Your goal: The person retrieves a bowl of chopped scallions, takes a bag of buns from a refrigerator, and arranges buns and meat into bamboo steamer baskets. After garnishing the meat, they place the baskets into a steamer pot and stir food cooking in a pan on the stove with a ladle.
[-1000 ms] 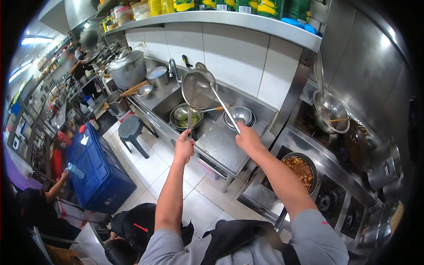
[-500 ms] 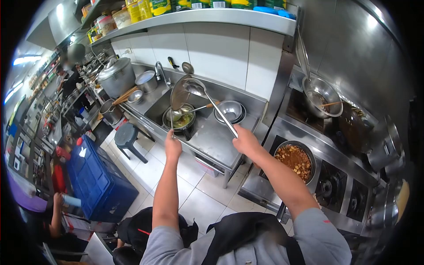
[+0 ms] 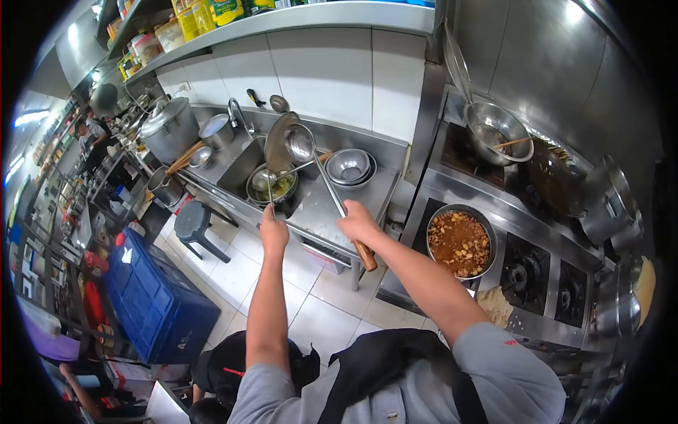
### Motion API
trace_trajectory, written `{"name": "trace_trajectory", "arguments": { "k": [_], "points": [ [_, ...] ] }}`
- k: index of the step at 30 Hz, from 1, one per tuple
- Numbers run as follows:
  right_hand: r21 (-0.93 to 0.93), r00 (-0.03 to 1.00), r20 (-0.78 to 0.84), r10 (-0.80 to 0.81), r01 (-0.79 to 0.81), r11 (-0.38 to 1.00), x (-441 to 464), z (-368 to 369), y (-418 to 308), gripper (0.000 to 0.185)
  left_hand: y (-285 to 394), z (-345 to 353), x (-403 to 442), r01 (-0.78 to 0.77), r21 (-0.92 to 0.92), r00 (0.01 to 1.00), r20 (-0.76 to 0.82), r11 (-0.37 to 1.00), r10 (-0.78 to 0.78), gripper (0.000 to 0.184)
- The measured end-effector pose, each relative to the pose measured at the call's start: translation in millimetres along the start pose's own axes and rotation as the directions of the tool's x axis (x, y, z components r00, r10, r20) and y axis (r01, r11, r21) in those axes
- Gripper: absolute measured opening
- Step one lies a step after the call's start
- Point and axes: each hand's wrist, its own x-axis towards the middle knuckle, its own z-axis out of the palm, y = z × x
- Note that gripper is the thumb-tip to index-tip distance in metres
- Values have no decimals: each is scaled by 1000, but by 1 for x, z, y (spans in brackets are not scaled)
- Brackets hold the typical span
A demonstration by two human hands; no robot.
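My left hand [image 3: 274, 234] is closed around the thin handle of a round, flat skimmer [image 3: 281, 141], which is raised over the sink [image 3: 236, 168]. My right hand [image 3: 359, 225] grips the long metal shaft of a ladle [image 3: 300, 143]; its wooden end sticks out below my fist. The ladle's bowl overlaps the skimmer's edge in view; whether they touch I cannot tell. Beneath them, a pot [image 3: 288, 191] with greenish contents sits in the sink. Another ladle [image 3: 264, 179] lies across that pot.
Nested metal bowls [image 3: 349, 167] rest on the counter right of the sink. On the stove to my right are a pan of brown stew [image 3: 460, 244] and a wok [image 3: 496, 134]. A stool [image 3: 198, 222] and blue bin [image 3: 152, 297] stand left. Co-workers are at the lower left and in the background.
My right hand has come down and left, and the ladle's wooden handle end now shows below it. The view has shifted slightly, and the stew pan is more fully visible.
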Motion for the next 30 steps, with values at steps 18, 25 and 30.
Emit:
{"name": "trace_trajectory", "arguments": {
  "k": [18,25,30],
  "points": [
    [309,1000,15,-23,17,951,-31,-17,34,46,-31,8,-7,457,-580,888,335,674,-314,58],
    [513,933,360,8,-205,834,-226,-161,103,51,78,-63,-168,709,-684,691,625,173,-364,55],
    [722,949,313,25,-255,643,-341,-208,180,52,150,-69,-253,816,-547,578,780,188,-239,54]
  ]
}}
